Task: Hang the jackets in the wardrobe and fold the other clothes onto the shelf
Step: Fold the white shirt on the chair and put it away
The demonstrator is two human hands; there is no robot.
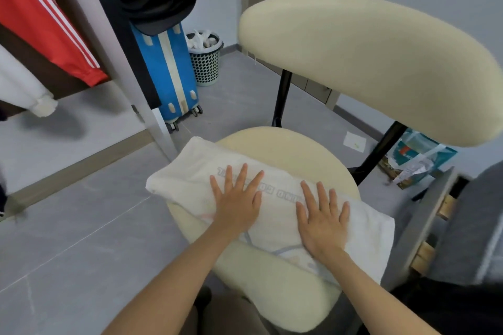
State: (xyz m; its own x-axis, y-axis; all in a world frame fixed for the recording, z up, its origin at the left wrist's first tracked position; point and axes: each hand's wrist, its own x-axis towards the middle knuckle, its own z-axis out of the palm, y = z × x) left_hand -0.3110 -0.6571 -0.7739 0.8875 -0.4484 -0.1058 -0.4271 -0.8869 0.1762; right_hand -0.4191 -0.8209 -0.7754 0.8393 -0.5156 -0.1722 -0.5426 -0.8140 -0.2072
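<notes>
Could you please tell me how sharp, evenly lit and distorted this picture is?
Head view: soft even light, no glare; left hand, right hand and white garment fairly sharp; frame's left edge blurred; the wide-angle lens tilts the wardrobe post.

Folded garment (190, 168): white, grey lettering, pale grey line near one edge.
Chair (367, 62): cream seat and backrest, black legs.
Jacket (40, 16): red, white stripes.
Sleeve (24, 90): off-white.
Suitcase (168, 71): blue, cream bands.
Basket (205, 65): pale green, perforated hole pattern.
Floor (68, 226): grey tiles.
Bag (424, 155): teal, white print.
</notes>
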